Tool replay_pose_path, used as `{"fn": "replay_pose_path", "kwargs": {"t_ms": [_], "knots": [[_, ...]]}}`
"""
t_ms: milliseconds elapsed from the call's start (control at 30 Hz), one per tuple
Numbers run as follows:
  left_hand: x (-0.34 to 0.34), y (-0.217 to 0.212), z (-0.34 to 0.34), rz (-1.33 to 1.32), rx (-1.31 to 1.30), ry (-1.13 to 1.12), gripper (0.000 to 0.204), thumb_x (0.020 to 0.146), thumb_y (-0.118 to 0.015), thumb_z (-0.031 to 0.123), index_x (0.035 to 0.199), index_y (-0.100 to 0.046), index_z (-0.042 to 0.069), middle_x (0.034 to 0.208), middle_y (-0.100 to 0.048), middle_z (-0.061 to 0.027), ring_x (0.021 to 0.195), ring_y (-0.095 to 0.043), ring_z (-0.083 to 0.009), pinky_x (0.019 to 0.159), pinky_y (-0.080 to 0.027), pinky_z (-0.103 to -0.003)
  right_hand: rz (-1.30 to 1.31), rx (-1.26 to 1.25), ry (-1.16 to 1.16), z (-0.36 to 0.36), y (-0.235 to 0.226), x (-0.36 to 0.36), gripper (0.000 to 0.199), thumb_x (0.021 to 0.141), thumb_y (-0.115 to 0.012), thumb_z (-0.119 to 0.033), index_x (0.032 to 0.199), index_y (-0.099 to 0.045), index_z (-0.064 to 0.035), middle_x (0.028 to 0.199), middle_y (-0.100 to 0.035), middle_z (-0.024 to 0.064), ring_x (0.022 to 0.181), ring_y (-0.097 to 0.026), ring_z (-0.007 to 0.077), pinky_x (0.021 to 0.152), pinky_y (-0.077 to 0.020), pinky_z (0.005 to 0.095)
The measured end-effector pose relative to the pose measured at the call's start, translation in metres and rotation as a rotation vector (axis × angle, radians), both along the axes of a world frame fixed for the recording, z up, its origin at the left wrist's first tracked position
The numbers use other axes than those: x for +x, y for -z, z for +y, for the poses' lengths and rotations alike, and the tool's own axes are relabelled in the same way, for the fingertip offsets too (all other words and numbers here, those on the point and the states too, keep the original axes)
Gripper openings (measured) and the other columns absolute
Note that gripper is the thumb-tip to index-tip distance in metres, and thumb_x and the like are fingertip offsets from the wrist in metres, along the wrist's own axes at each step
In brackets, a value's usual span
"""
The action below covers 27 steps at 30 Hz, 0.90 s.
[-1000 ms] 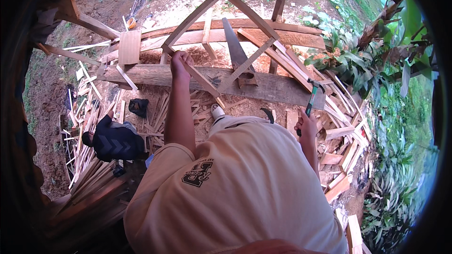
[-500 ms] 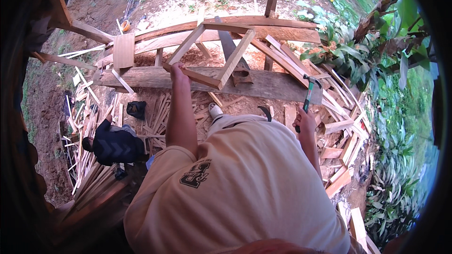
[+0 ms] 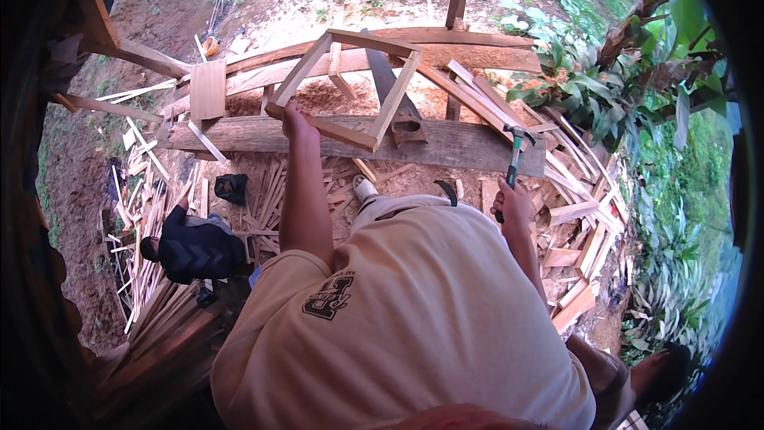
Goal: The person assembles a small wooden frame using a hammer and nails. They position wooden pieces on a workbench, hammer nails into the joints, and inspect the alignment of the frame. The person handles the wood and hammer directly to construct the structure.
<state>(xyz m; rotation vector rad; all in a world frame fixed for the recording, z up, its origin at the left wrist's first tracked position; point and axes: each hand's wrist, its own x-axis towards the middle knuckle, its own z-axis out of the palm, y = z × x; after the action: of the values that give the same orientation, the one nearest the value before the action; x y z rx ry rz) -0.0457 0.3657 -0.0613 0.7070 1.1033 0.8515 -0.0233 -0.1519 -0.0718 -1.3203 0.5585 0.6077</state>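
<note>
1. Left hand point(image 3: 299, 122) grasps wooden frame point(image 3: 344, 133) near its corner, over the weathered plank point(image 3: 477, 148).
2. Right hand point(image 3: 513, 201) clenched around hammer point(image 3: 515, 159).
3. Handsaw point(image 3: 383, 80) rests on plank, partly behind frame.
4. Offcuts point(image 3: 573, 258) litter earthen ground point(image 3: 270, 8); plants point(image 3: 672, 271) border the right side.

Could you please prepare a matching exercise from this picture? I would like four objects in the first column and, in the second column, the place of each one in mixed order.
Column 1
1. hammer
2. black bag
3. wooden frame
4. handsaw

Column 2
A. held in the left hand
B. blade partly seen through another object's opening
C. held in the right hand
D. on the ground, toward the left of the view

Right pairs: 1-C, 2-D, 3-A, 4-B
</note>
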Motion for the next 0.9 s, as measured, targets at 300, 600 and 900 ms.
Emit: {"fn": "replay_pose_path", "kwargs": {"t_ms": [300,600,900], "knots": [[-0.008,0.007,0.013,-0.02,-0.06,0.122,0.017,0.079,-0.064,0.015,0.088,-0.05,0.012,0.076,-0.047,-0.0015,0.062,-0.048,-0.0168,0.057,-0.045,-0.031,0.019,0.035,-0.029,0.002,0.001,-0.001,0.025,0.104,-0.065,-0.021,0.087,-0.047,-0.0138,0.062,-0.039,-0.0059,0.046,-0.039,0.0071,0.045,-0.0386,0.0305],[-0.015,-0.008,-0.001,-0.093,-0.118,0.325,0.017,0.086,-0.06,0.019,0.081,-0.045,0.017,0.066,-0.042,0.0032,0.054,-0.043,-0.0135,0.051,-0.035,-0.03,-0.005,0.015,-0.028,0.006,0.0,-0.006,0.03,0.103,-0.068,-0.026,0.085,-0.047,-0.0148,0.064,-0.041,-0.0057,0.047,-0.039,0.0058,0.043,-0.0363,0.0286],[0.005,-0.035,-0.081,-0.146,0.034,0.32,0.022,0.09,-0.06,0.015,0.075,-0.043,0.015,0.065,-0.041,0.0014,0.054,-0.041,-0.0143,0.052,-0.036,-0.031,-0.062,0.049,0.014,0.069,-0.015,0.045,0.04,0.095,-0.078,-0.043,0.088,-0.056,-0.0096,0.07,-0.054,-0.0016,0.053,-0.049,0.0085,0.049,-0.0448,0.0288]]}}
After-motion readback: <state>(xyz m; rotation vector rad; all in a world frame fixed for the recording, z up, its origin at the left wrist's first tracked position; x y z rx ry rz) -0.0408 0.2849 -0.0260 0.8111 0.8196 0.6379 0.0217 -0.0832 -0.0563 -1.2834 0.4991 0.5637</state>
